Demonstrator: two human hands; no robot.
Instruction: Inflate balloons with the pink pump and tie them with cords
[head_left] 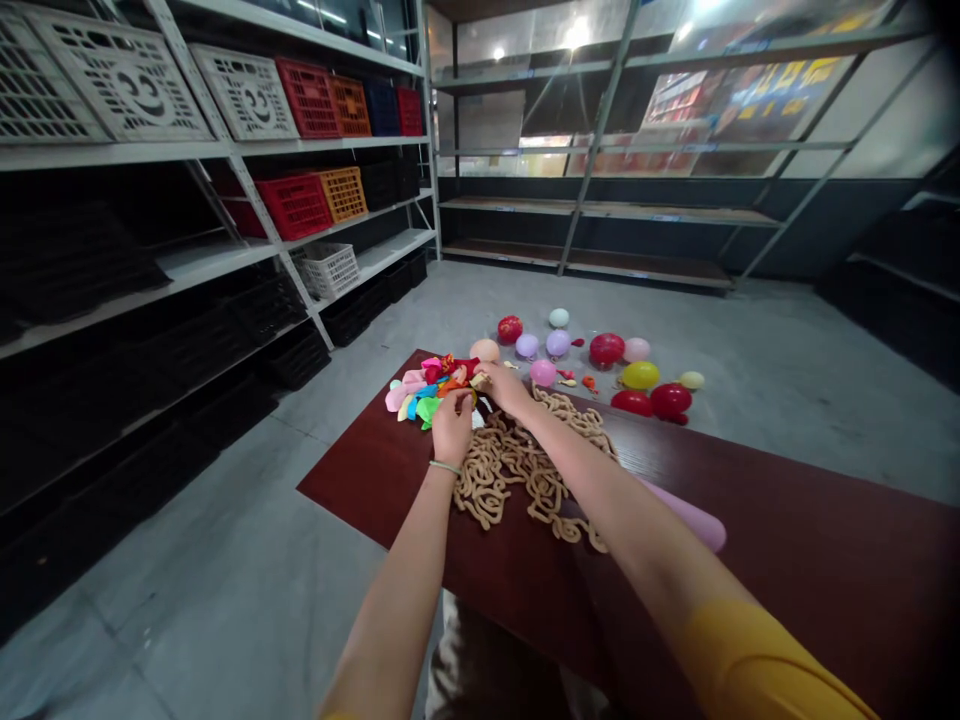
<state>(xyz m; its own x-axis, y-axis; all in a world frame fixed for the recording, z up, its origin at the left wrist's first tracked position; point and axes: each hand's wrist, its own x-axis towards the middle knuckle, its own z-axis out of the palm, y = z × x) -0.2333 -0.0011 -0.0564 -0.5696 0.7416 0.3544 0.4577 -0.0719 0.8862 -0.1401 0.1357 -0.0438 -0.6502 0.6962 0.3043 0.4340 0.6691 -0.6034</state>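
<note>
A heap of limp, uninflated balloons point(427, 408) in many colours lies at the far left end of the dark red-brown table point(360, 465). At its right side my right hand point(506, 390) reaches across, its fingertips closed on a pale yellow balloon point(479, 381). My left hand point(452, 432), with a thin green band at the wrist, is just in front of the heap. Its thumb and fingers are pinched together; what is between them is too small to make out. Tan, rope-like squiggly strands point(484, 475) are spread beside both hands, partly under my right forearm.
A long pink cylinder-shaped object point(694, 515) rests on the table beyond my right forearm. Inflated balloons point(607, 349) lie on the grey floor past the table. Shelves with plastic crates point(296, 205) stand at the left, and a metal rack point(510, 207) at the back.
</note>
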